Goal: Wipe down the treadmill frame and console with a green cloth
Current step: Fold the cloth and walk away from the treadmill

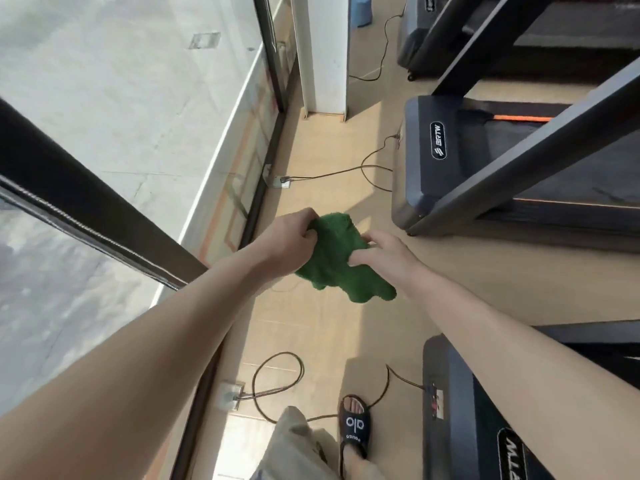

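Green cloth (pixel 334 261) is held up in mid-air between both hands, over the floor (pixel 311 327), not touching any machine yet. Left hand (pixel 289 242) grips its upper-left edge w/ fingers curled round a bunched fold. Right hand (pixel 384 259) lies on the cloth's right side, fingers fairly straight & spread over the fabric, thumb side hidden, so more pressing/steadying than clenching.

Handling, as a judgement: cloth looks light, soft, floppy; a thick terry or microfibre pile, fuzzy surface, lumpy outline, lower corner drooping toward bottom right. No stiffness at all, so it'll sag wherever unsupported. Not fragile, not slippery; pile should grab dust well. Best hold prob. a folded pad w/ palm flat behind it for flat panels, or wrapped round the hand for the sloped bars. Loose corners could snag or trail, so bunch them in first.

Nearest treadmill (pixel 426 161) sits well apart to the right: hard, smooth dark-grey plastic hood w/ rounded corners & an oval logo badge, matte black angular upright (pixel 540 150) rising across it, belt deck behind w/ an orange strip. Surfaces look rigid & easy to wipe. Console not in view.

Second treadmill (pixel 460 403) by the right forearm, similar plastic shell. Thin power cables (pixel 277 375) loop over the pale tile-like floor to sockets near the glass wall (pixel 104 81); trip risk when stepping in. Black slide sandal (pixel 355 427) at bottom.
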The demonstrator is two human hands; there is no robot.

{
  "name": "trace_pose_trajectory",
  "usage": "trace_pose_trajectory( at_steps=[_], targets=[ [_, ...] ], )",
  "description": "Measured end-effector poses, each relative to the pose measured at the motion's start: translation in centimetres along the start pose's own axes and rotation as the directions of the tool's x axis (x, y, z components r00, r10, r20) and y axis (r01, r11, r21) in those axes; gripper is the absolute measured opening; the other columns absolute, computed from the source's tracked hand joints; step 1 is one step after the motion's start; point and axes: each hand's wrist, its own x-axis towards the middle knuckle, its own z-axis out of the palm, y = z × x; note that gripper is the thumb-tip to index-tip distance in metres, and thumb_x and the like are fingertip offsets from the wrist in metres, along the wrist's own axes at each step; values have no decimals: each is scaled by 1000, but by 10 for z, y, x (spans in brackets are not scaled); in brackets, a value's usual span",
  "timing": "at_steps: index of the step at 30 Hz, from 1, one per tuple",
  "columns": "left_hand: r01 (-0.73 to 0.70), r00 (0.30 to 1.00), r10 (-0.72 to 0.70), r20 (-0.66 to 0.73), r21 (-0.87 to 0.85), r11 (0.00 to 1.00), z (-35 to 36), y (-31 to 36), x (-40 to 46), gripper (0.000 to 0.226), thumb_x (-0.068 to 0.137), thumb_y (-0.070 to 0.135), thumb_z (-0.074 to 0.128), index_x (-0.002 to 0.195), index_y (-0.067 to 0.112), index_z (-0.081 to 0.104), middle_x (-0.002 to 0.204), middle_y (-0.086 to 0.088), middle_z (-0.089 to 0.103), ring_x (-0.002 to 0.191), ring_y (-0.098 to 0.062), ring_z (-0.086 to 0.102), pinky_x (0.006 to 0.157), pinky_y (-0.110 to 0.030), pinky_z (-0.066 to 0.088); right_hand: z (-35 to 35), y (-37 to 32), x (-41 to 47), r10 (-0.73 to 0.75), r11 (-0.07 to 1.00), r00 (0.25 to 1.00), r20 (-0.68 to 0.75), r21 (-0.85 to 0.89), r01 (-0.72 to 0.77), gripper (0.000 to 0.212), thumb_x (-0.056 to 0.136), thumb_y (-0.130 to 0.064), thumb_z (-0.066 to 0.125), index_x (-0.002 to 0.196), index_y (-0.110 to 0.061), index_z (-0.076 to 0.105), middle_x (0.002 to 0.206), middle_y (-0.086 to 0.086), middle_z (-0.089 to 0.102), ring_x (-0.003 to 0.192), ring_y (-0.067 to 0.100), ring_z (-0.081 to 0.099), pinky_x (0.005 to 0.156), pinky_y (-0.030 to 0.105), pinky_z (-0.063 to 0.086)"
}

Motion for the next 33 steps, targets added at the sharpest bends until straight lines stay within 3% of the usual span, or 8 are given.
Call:
trace_pose_trajectory(
  at_steps=[8, 10, 13, 17, 22, 26, 29, 33],
  targets=[
    [0, 998, 7, 64, -104, 995, -57, 1, 177, 33, 101, 12, 33, 132, 20, 41, 116, -11, 59, 93, -29, 58, 64, -35, 54, -58, -76, 148, 67, 995, 997, -36, 77, -64, 57, 65, -34, 78, 119, -23, 63, 114, 4, 69, 104, 24, 68, 93, 47, 58],
    [-50, 993, 65, 103, -142, 989, -75, 0, 225, 29, 100, 8, 32, 126, 22, 35, 110, -11, 60, 92, -33, 58, 68, -39, 54, -75, -95, 191, 83, 989, 995, -56, 131, -75, 61, 60, -34, 78, 118, -23, 63, 115, 5, 70, 105, 25, 69, 96, 49, 57],
    [-94, 981, 118, 152, -153, 984, -102, -4, 306, 25, 96, 5, 32, 112, 24, 30, 99, -14, 58, 81, -31, 54, 65, -40, 50, -100, -128, 254, 156, 981, 985, 71, 105, -163, 59, 67, -32, 79, 123, -23, 62, 117, 8, 71, 105, 27, 71, 96, 49, 57],
    [-147, 958, 164, 236, -89, 985, -128, 2, 403, 27, 94, 2, 31, 100, 25, 44, 92, -11, 56, 75, -25, 49, 60, -34, 44, -128, -161, 326, 155, 982, 985, 81, 94, -163, 52, 66, -32, 78, 116, -19, 69, 111, 9, 75, 101, 27, 73, 94, 51, 58],
    [-198, 941, 209, 265, -69, 978, -148, 25, 517, 31, 92, 1, 36, 88, 22, 58, 104, -2, 53, 92, -20, 50, 66, -24, 40, -188, -190, 409, 156, 978, 987, -42, 147, -148, 35, 76, -21, 82, 110, -17, 74, 105, 9, 77, 94, 27, 75, 89, 48, 61],
    [-173, 947, 192, 257, -94, 980, -161, 54, 637, 20, 88, 6, 49, 90, 23, 60, 102, 5, 52, 88, -15, 50, 65, -25, 43, -260, -224, 508, 151, 971, 982, -114, 206, -125, 44, 70, -27, 83, 112, -20, 72, 106, 8, 76, 94, 28, 75, 90, 51, 60],
    [-183, 946, 199, 258, -83, 980, -171, 73, 715, 21, 83, 5, 57, 96, 21, 58, 100, 6, 50, 85, -13, 50, 60, -23, 41, -312, -250, 571, 180, 959, 984, -2, 224, -175, 29, 86, -14, 77, 113, -9, 71, 109, 16, 75, 98, 33, 74, 92, 53, 59],
    [-207, 946, 207, 251, -25, 978, -189, 98, 818, 28, 81, 2, 57, 103, 21, 57, 106, 2, 49, 91, -16, 49, 60, -20, 40, -377, -289, 645, 214, 965, 967, 138, 124, -231, 36, 85, -12, 79, 119, -6, 69, 112, 14, 75, 101, 28, 74, 95, 47, 58]
  ],
)
